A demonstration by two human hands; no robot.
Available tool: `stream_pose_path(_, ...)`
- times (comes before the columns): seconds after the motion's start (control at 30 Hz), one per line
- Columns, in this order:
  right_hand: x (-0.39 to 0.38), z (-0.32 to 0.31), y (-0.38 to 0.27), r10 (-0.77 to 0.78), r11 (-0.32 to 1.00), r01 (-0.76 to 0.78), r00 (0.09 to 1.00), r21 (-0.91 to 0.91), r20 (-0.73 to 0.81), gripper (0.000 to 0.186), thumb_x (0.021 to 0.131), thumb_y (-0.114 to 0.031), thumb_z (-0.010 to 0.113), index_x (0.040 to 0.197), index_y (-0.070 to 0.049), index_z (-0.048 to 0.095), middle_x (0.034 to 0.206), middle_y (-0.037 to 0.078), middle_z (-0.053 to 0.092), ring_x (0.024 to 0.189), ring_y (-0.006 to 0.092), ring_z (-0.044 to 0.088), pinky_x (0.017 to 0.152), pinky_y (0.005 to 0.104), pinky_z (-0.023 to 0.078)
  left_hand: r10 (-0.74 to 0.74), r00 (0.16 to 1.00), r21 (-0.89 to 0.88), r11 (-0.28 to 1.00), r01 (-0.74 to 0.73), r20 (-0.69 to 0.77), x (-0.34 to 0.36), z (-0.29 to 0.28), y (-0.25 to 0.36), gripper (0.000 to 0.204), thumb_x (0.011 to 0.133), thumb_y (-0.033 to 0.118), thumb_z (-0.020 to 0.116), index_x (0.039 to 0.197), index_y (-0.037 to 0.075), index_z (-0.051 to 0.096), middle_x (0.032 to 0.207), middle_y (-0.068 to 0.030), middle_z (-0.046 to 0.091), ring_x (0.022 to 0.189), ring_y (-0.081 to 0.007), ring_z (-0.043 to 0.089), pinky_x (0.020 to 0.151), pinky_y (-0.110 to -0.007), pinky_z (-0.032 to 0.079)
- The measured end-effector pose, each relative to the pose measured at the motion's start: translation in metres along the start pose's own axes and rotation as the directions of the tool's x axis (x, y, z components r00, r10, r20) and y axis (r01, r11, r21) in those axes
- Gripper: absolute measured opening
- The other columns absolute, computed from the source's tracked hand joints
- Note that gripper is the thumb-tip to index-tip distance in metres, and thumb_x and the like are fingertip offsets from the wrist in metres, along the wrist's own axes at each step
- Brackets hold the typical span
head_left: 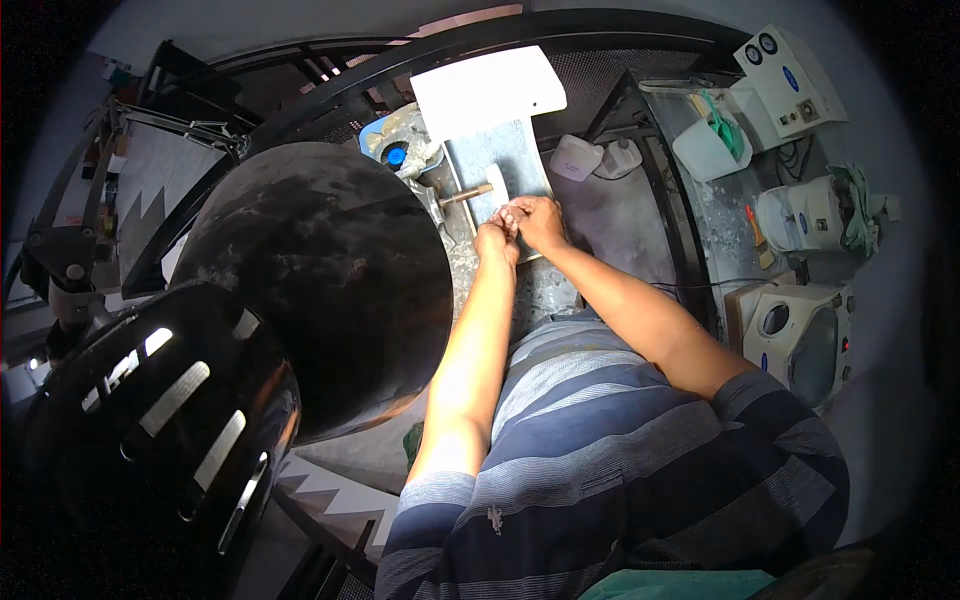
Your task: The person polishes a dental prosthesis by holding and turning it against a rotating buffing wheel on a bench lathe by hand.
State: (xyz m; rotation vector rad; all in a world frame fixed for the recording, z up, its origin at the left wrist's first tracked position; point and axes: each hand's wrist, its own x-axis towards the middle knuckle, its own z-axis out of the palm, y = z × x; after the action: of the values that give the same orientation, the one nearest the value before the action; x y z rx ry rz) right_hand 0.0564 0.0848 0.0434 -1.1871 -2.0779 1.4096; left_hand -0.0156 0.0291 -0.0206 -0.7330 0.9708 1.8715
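Head view shows a white wheel (pixel 497 184) on a brown spindle (pixel 467 194), over a pale tray (pixel 508 145), just beyond the fingertips. Left hand (pixel 496 238) and right hand (pixel 541 222) meet with fingers curled and tips together, as in a pinch; whether they grip anything small, or touch the wheel, I cannot tell. Good work here likely wants a firm two-handed pinch, steady wrists and fingertips off the wheel's rim. A white hood (pixel 488 92) overhangs the tray's far end. One large black lamp (pixel 320 280) looms at left, hiding part of the bench; a white tub (pixel 700 153) holding green cloth (pixel 726 132) stands at right.
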Motion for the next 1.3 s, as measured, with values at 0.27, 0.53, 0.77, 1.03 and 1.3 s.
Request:
stream_pose_path(0.27, 0.0, 0.0, 0.009, -0.096, 0.995, 0.098, 0.992, 0.024, -0.087, 0.011, 0.082, -0.01, 0.064, 0.085, -0.001, 0.069, 0.078, 0.009, 0.071, 0.067, 0.0153, 0.067, 0.063, 0.0284, 0.051, 0.035, 0.999, 0.066, 0.997, -0.036, 0.02, -0.005, 0.007, -0.001, 0.02, 0.095, 0.005, 0.042, 0.086, 0.002, 0.06, 0.072, -0.005, 0.064, 0.056, -0.0113, 0.06, 0.048, -0.019, 0.051)
stream_pose_path(0.53, 0.001, -0.005, -0.003, -0.013, 0.998, 0.013, 1.0, -0.066, -0.002, 0.016, 0.08, -0.012, 0.068, 0.09, 0.001, 0.07, 0.084, 0.013, 0.071, 0.073, 0.0171, 0.068, 0.069, 0.0291, 0.052, -0.001, 1.0, 0.028, 1.0, 0.001, -0.003, 0.006, 0.005, -0.004, 0.021, 0.095, 0.006, 0.041, 0.086, 0.002, 0.06, 0.071, -0.004, 0.064, 0.055, -0.0098, 0.059, 0.048, -0.02, 0.051)
stream_pose_path(0.77, 0.002, 0.002, 0.008, -0.067, 0.995, 0.071, 0.996, 0.067, -0.066, 0.007, 0.082, -0.004, 0.062, 0.084, 0.0, 0.068, 0.076, 0.007, 0.07, 0.068, 0.012, 0.066, 0.063, 0.0258, 0.051, 0.092, 0.984, 0.083, 0.991, -0.106, 0.15, 0.014, -0.003, -0.004, 0.01, 0.096, 0.006, 0.045, 0.092, 0.006, 0.054, 0.078, -0.0058, 0.063, 0.061, -0.0135, 0.06, 0.051, -0.023, 0.051)
stream_pose_path(1.03, 0.008, 0.0, 0.018, -0.05, 0.989, 0.056, 0.998, 0.134, -0.047, 0.008, 0.081, -0.003, 0.063, 0.086, 0.0, 0.068, 0.079, 0.008, 0.071, 0.072, 0.013, 0.067, 0.066, 0.0262, 0.051, 0.138, 0.984, 0.051, 0.988, -0.144, 0.113, -0.005, 0.003, -0.006, 0.008, 0.095, 0.003, 0.047, 0.1, 0.01, 0.05, 0.086, -0.0082, 0.062, 0.07, -0.0162, 0.06, 0.06, -0.027, 0.052)
stream_pose_path(1.3, 0.009, -0.006, 0.009, -0.084, 0.996, 0.084, 0.996, 0.014, -0.043, 0.012, 0.078, -0.005, 0.068, 0.088, 0.003, 0.069, 0.083, 0.012, 0.071, 0.075, 0.0152, 0.069, 0.07, 0.0274, 0.053, 0.061, 0.995, -0.089, 0.995, -0.053, 0.082, -0.001, 0.003, -0.011, 0.009, 0.096, 0.003, 0.046, 0.101, 0.009, 0.049, 0.089, -0.0083, 0.062, 0.074, -0.0161, 0.06, 0.068, -0.029, 0.053)
